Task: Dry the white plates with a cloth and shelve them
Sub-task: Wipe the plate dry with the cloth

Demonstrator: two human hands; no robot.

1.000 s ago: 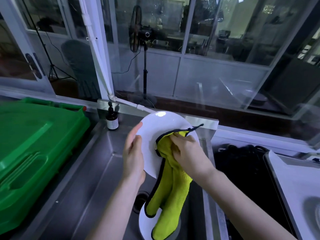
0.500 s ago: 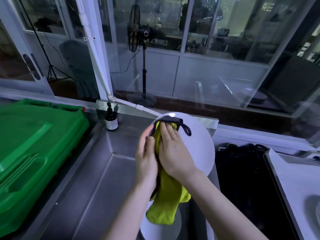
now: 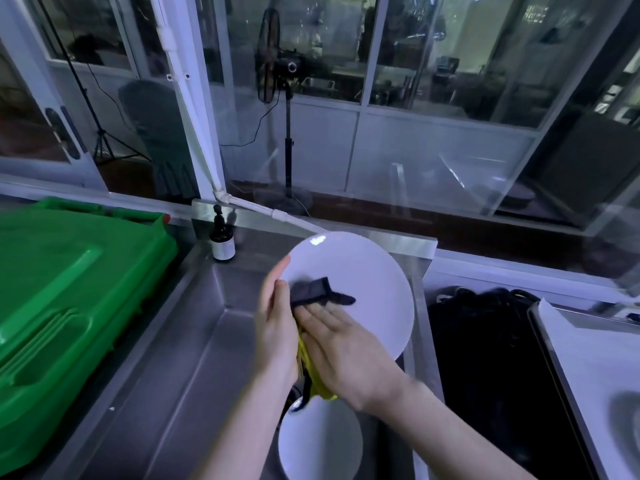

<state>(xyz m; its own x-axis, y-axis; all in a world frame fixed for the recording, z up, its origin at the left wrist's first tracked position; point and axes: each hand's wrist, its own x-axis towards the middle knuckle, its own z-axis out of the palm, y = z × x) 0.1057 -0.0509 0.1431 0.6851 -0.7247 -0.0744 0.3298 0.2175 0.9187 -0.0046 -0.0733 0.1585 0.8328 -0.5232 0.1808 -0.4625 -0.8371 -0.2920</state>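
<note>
Right now my left hand (image 3: 277,327) pinches the left rim of the white plate (image 3: 367,285), held tilted above the steel sink (image 3: 194,341). My right hand (image 3: 346,355) lies flat with straight fingers, pressing the dark-edged yellow cloth (image 3: 311,293) onto its face. Nearer me, a second white plate (image 3: 322,445) sits in the sink, and a green bin (image 3: 69,289) stands left.

Green bin (image 3: 69,289), small bottle (image 3: 222,241)

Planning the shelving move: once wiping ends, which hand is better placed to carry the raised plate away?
Left, probably. The left hand grips the raised plate at its left rim, while the right hand lies flat on the cloth, pressing it against the plate's face, and would have to regrip.
</note>
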